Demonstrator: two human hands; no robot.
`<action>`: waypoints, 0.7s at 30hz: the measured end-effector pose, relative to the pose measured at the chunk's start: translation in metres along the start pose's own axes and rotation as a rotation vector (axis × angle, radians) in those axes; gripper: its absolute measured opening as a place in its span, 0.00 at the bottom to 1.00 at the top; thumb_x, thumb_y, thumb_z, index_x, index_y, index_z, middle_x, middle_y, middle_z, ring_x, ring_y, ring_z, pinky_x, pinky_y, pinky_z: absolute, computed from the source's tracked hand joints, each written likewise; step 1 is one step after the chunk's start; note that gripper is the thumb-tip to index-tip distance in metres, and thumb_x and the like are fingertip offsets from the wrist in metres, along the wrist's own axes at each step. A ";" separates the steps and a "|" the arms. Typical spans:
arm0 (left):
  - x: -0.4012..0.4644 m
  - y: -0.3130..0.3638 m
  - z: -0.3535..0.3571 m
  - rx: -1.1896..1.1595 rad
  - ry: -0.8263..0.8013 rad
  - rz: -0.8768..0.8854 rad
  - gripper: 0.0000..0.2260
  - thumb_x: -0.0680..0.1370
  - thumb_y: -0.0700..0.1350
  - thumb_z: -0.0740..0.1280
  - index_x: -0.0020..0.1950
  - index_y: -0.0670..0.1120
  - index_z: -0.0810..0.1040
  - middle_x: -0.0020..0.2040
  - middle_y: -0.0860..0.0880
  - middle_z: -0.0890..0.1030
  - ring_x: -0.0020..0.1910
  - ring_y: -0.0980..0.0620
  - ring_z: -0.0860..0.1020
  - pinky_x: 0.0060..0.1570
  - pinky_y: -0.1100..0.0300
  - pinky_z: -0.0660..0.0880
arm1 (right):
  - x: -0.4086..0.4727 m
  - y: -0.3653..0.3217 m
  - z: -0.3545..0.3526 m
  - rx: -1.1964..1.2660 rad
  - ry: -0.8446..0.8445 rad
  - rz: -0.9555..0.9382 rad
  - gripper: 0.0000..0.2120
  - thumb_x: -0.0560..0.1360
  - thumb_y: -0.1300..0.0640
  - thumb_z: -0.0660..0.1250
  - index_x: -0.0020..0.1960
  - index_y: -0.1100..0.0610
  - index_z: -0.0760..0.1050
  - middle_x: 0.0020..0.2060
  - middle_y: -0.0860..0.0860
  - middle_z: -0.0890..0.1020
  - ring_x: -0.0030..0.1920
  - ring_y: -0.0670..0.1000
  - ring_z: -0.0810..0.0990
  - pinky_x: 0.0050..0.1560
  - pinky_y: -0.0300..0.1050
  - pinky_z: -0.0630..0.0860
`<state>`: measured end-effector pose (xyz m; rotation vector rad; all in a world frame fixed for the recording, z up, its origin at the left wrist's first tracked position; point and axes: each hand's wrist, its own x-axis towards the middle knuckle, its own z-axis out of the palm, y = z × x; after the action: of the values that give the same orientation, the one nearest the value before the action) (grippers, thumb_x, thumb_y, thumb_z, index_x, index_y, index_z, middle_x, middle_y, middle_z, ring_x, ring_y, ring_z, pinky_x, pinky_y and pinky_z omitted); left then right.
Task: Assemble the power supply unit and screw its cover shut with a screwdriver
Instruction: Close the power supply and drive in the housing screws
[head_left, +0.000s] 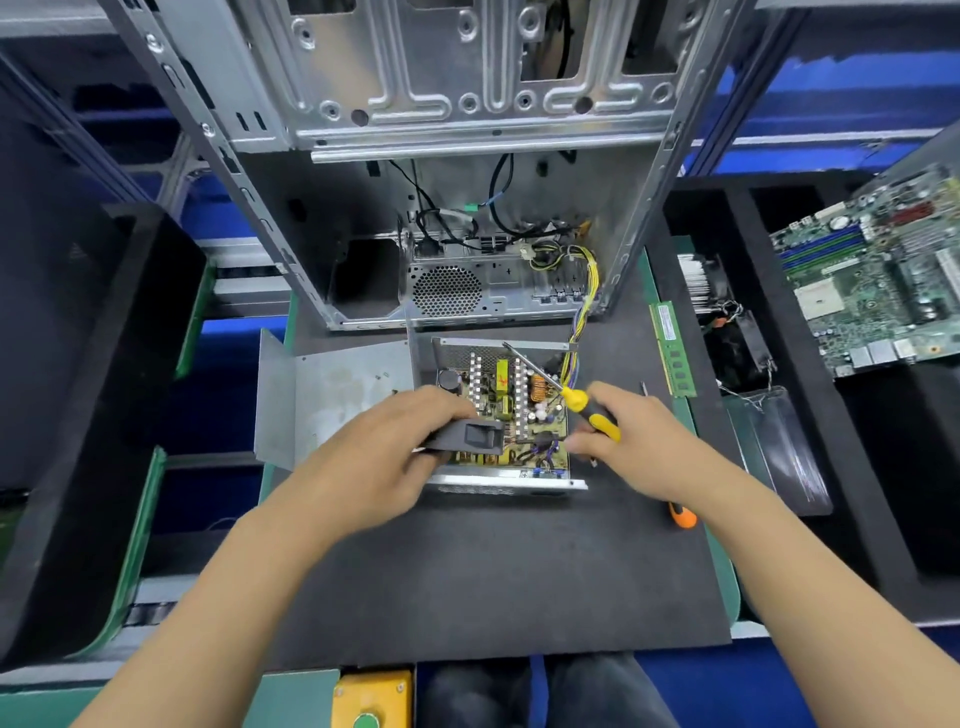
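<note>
a: what sort of place is this?
b: an electronics workshop. an open pc case (467, 156) stands on a black mat (493, 571), a motherboard (878, 280) and ram stick (674, 349) lie in foam trays (737, 218), beside blue shelving (857, 93).
</note>
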<state>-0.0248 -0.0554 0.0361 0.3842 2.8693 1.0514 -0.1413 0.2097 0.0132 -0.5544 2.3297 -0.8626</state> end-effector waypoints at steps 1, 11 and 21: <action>-0.003 0.001 0.002 0.026 -0.017 0.027 0.24 0.75 0.33 0.67 0.66 0.54 0.71 0.60 0.57 0.76 0.58 0.55 0.75 0.59 0.60 0.72 | -0.001 0.001 0.001 0.002 -0.004 0.002 0.17 0.75 0.49 0.72 0.36 0.43 0.65 0.32 0.36 0.79 0.39 0.41 0.71 0.36 0.39 0.65; -0.004 0.008 0.019 0.353 -0.149 -0.026 0.20 0.81 0.49 0.65 0.72 0.46 0.73 0.63 0.49 0.78 0.57 0.45 0.75 0.60 0.51 0.71 | -0.005 0.005 0.003 0.060 -0.009 -0.025 0.09 0.76 0.53 0.72 0.43 0.52 0.72 0.38 0.34 0.80 0.39 0.42 0.75 0.39 0.33 0.69; 0.004 0.009 0.025 0.309 -0.201 -0.197 0.23 0.83 0.56 0.58 0.77 0.48 0.68 0.58 0.50 0.79 0.57 0.47 0.74 0.59 0.58 0.69 | 0.001 -0.005 0.000 0.041 -0.006 -0.037 0.13 0.76 0.49 0.72 0.40 0.47 0.68 0.35 0.32 0.78 0.37 0.41 0.74 0.33 0.35 0.66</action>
<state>-0.0231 -0.0323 0.0228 0.2021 2.8133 0.5077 -0.1410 0.2060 0.0162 -0.5838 2.2978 -0.9230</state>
